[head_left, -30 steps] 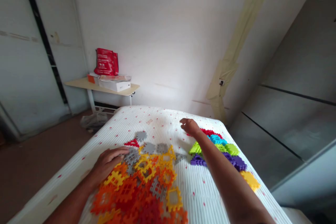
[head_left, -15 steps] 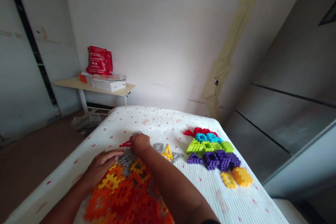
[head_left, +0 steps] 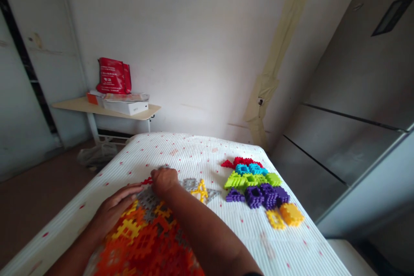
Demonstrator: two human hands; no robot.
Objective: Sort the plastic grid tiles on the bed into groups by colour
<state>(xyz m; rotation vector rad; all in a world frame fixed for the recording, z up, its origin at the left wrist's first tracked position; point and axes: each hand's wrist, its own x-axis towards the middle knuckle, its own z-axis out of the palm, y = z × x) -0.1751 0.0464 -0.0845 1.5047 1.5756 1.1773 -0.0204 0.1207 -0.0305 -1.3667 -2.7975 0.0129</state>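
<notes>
A heap of orange, yellow, red and grey interlocking plastic tiles [head_left: 145,241] lies on the white ribbed mattress [head_left: 200,155] in front of me. My left hand [head_left: 111,208] rests flat on the heap's left side, fingers stretched out. My right hand [head_left: 164,180] is curled at the heap's far edge, over grey tiles [head_left: 147,198] and a small red piece [head_left: 147,180]; what its fingers hold is hidden. A yellow triangle tile [head_left: 200,189] and grey tiles lie just right of it.
Sorted tile stacks sit at the right: red [head_left: 241,162], blue [head_left: 249,169], green [head_left: 250,179], purple [head_left: 261,195], yellow-orange [head_left: 286,215]. A small side table [head_left: 97,108] with a red bag [head_left: 111,76] and a white box stands by the wall. A grey cabinet [head_left: 355,95] flanks the mattress on the right.
My right hand came back from the red stack at the right to the heap's far edge and closed there. The left hand stayed put; the view drifted slightly.
</notes>
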